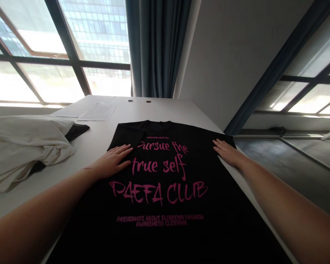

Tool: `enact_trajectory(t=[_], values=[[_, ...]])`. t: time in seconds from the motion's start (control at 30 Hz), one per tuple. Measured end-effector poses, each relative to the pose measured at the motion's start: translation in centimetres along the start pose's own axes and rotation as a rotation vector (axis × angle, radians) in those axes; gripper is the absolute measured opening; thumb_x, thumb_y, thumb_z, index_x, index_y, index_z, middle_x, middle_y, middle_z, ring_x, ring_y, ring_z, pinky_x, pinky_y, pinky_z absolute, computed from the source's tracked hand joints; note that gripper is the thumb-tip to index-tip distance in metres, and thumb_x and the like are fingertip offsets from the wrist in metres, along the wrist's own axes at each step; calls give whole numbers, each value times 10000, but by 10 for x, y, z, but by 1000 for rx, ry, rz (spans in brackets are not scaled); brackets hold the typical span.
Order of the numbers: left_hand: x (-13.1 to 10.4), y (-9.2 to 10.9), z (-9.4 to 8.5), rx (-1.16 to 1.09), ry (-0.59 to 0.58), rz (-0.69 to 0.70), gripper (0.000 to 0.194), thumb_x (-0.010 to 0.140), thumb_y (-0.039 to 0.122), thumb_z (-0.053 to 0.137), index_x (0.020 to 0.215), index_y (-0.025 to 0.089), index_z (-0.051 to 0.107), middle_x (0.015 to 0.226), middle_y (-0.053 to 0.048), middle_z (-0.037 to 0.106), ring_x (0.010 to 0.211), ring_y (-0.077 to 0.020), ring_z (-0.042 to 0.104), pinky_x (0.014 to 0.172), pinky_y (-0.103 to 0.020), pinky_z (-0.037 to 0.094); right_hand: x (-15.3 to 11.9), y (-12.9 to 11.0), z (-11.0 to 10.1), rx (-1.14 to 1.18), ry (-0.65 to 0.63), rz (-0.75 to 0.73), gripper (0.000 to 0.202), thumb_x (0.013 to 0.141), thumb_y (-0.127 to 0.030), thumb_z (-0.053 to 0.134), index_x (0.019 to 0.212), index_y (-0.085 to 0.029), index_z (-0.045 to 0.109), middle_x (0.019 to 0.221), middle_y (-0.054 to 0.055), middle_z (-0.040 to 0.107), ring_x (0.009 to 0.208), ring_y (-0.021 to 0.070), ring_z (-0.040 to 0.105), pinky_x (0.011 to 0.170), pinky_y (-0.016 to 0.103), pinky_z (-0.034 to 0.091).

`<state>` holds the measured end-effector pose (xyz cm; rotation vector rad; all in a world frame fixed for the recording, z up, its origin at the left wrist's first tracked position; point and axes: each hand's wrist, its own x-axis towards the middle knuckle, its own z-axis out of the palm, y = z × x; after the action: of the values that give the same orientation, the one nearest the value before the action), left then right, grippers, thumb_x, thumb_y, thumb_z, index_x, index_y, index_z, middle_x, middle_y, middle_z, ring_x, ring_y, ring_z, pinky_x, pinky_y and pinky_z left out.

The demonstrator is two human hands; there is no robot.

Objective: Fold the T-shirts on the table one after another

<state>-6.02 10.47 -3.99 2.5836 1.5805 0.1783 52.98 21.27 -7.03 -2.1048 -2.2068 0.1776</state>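
A black T-shirt (154,242) lies spread on a white table (178,110), its collar pointing away from the person and its lower part running out of the bottom of the view. Pink lettering (159,192) covers the front, including the lines "Pursue the true self" and "PAEFA CLUB", with smaller words above and below. On the left, near the sleeve, a fold of the cloth partly hides the first letter of "Pursue". The left hand (115,159) rests flat on the shirt beside the lettering, fingers stretched out and not closed around anything. The right hand (227,152) touches the shirt's right edge just below the other sleeve, its fingers also extended; no cloth shows gathered in it, though I cannot tell whether the thumb presses on an edge. Left of the shirt and apart from it, a crumpled white garment (35,137) with black parts lies on the table. Farther back are some sheets of paper (99,111) and, near the far edge, two round holes (130,101). Beyond the table stand a large window (96,29), a blue-grey curtain (156,47) and a plain wall (231,47), with grey floor (266,161) off to the right.
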Motion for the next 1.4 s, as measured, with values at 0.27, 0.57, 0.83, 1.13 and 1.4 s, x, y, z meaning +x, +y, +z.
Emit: enact_trajectory(t=[0.27,0.57,0.83,1.13,1.4], values=[[0,0,-1,-5,29,-3,713,1003,641,398,1630,301,424,1700,-19,344,1560,-297,356,1297,-489,288,5,-1,1,-104,8,150,670,1048,-409,291,1656,-134,356,1721,132,246,1601,290,250,1315,444,263],[2,-3,0,-5,-7,-8,765,1004,663,359,1655,262,377,1720,-20,301,1584,-277,306,1317,-471,230,-4,21,-11,-296,68,190,626,1036,-391,291,1512,-90,565,1539,241,519,1469,375,466,1221,532,379],[2,-5,2,-14,17,-1,762,999,677,359,1649,280,390,1715,-14,322,1576,-287,326,1311,-475,252,-19,16,-28,-254,156,472,731,977,-638,422,1365,-67,662,1315,305,640,1238,451,629,1009,555,533],[2,-3,0,-17,6,2,768,1010,672,364,1647,245,393,1715,-45,327,1572,-302,331,1308,-490,255,-12,19,-27,-127,212,480,412,994,-401,466,1146,-124,731,1145,233,726,1090,370,704,924,469,546],[1,-4,1,-16,18,11,774,1017,695,353,1644,244,400,1712,-54,337,1565,-309,345,1304,-484,267,-4,32,-24,380,506,365,441,860,-360,626,1263,-188,680,996,92,766,875,240,694,877,375,540]])
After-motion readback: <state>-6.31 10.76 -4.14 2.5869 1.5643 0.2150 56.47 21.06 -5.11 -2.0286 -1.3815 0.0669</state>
